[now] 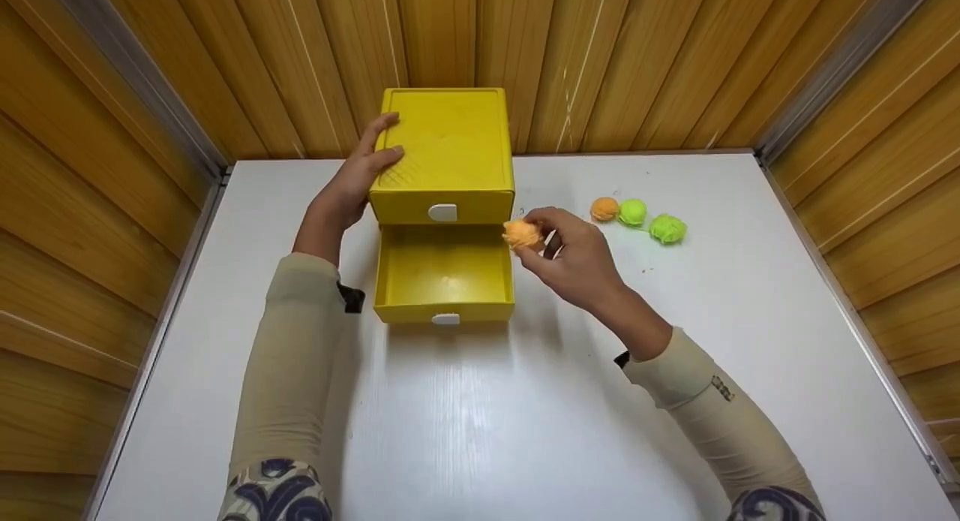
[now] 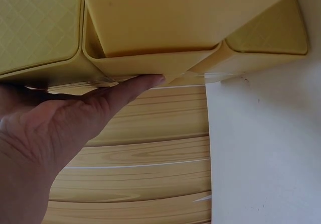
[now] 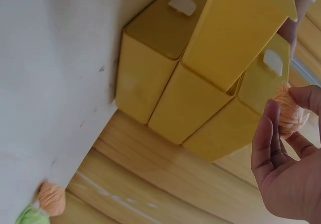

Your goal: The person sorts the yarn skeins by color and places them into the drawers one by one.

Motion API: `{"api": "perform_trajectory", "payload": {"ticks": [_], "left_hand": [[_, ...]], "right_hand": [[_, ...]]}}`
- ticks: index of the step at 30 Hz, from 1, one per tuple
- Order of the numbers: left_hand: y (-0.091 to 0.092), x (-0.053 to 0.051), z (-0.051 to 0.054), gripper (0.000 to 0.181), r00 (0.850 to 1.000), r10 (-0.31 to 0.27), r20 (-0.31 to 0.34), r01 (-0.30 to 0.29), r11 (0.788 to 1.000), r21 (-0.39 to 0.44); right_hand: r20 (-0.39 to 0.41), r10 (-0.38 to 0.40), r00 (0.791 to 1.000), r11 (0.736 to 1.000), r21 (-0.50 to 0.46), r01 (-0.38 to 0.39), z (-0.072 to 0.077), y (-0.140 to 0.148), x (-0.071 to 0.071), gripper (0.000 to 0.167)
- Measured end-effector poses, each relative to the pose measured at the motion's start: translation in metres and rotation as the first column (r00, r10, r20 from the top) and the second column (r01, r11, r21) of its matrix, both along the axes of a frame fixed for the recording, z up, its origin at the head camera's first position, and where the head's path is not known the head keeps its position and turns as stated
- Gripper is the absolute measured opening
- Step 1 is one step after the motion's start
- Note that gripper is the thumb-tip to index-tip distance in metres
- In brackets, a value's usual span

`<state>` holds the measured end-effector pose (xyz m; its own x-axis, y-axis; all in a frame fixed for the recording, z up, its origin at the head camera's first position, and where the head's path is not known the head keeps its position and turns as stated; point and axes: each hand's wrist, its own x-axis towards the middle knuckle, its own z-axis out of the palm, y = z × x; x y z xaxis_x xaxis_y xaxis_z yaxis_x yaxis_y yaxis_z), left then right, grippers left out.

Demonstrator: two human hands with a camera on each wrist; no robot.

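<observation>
Between thumb and fingers, my right hand (image 1: 576, 260) pinches a small orange yarn ball (image 1: 523, 235), just right of the yellow drawer unit (image 1: 446, 138). The same ball (image 3: 290, 112) shows in the right wrist view. My left hand (image 1: 358, 179) rests on the unit's left side, with two fingertips over the top edge. Seen from the left wrist, that hand (image 2: 65, 126) lies along the side wall with one finger extended. The middle drawer (image 1: 444, 313) stands pulled out, and its visible floor is bare. White tabs mark the drawer fronts.
To the right on the white table (image 1: 465, 423), another orange yarn ball (image 1: 604, 209) lies beside a green yarn ball (image 1: 633, 212), with a second green ball (image 1: 667, 228) close by. Wood-patterned walls (image 1: 450, 40) rise behind the table and along both sides.
</observation>
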<state>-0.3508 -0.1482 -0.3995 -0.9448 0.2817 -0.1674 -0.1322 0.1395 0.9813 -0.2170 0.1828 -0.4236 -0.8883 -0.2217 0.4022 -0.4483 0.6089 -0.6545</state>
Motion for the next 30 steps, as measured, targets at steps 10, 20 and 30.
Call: {"api": "perform_trajectory", "payload": {"ticks": [10, 20, 30], "left_hand": [[0.003, 0.0, 0.002, 0.062, 1.0, -0.001, 0.012, 0.001, 1.0, -0.001], [0.003, 0.0, 0.0, 0.063, 1.0, 0.002, -0.001, -0.002, 1.0, 0.0], [0.004, 0.0, 0.0, 0.062, 1.0, -0.001, -0.022, 0.001, 1.0, 0.014]], "right_hand": [[0.001, 0.132, 0.991, 0.991, 0.038, -0.132, 0.002, -0.039, 0.004, 0.033], [0.113, 0.168, 0.979, 0.971, 0.153, -0.184, -0.007, -0.071, -0.002, 0.029], [0.277, 0.135, 0.951, 0.939, 0.269, -0.212, -0.015, -0.095, -0.014, 0.032]]}}
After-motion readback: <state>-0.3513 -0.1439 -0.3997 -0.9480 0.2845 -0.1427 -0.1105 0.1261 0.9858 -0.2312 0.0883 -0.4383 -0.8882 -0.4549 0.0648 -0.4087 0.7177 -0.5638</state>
